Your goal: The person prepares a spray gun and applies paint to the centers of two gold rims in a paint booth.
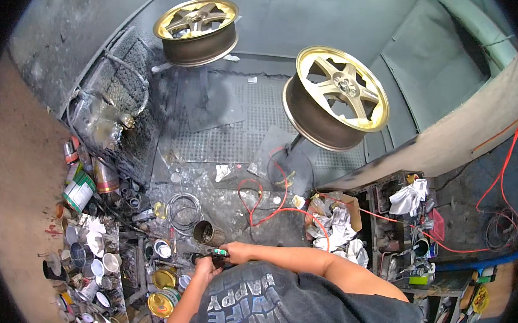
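Note:
Near the lower middle, my left hand (205,268) and my right hand (239,253) are close together in front of my dark shirt. Both are closed on a small dark tool with a green part (221,252); its shape is mostly hidden by my fingers, so I cannot tell its kind. Just beyond the hands is an open, brown-stained metal can (207,234); whether it touches the tool is unclear. Farther off, two gold-coloured five-spoke car wheels are held up on stands: the right wheel (343,86) and the left wheel (196,31). Pale masking lines their rims.
A red hose (291,210) loops over the floor towards my right arm. Coiled wire (183,212) lies left of centre. Paint cans (81,191) and used cups (110,263) crowd the left side. A cardboard box of crumpled paper (351,213) and a cluttered shelf (390,255) stand right.

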Demonstrator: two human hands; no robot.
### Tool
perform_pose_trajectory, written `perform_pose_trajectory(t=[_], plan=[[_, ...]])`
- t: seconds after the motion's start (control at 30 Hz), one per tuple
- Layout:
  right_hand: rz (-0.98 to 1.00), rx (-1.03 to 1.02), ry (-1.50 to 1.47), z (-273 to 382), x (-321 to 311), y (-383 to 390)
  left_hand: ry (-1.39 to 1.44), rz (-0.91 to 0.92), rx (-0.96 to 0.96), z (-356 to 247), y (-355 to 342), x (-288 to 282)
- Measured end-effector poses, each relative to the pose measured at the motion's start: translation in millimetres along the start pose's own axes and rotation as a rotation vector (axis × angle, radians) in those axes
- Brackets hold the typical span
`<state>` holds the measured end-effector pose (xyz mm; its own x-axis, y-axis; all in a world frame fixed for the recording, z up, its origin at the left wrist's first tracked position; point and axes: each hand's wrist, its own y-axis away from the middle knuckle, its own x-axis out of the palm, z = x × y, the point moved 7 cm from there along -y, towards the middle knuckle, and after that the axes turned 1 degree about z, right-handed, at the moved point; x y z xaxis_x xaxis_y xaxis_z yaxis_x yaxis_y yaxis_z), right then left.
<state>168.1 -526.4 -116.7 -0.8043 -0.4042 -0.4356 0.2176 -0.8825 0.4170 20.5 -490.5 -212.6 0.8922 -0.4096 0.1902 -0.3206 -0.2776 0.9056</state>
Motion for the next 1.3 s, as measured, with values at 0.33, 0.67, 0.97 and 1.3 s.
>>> perform_pose_trajectory(t=[0.33,0.67,0.97,1.3], plan=[[0.007,0.02,-0.011,-10,1,-8,0.145,-0.009,-0.031,-8,11,12],[0.021,0.093,-0.045,10,-21,1,0.191,-0.141,-0.048,-37,57,23],[-0.237,-0.04,-0.055,54,-116,-6,0.379,-0.027,0.364,-106,47,36],[-0.771,-0.182,-0.466,179,-298,47,-0.263,0.603,0.979,-245,178,197]])
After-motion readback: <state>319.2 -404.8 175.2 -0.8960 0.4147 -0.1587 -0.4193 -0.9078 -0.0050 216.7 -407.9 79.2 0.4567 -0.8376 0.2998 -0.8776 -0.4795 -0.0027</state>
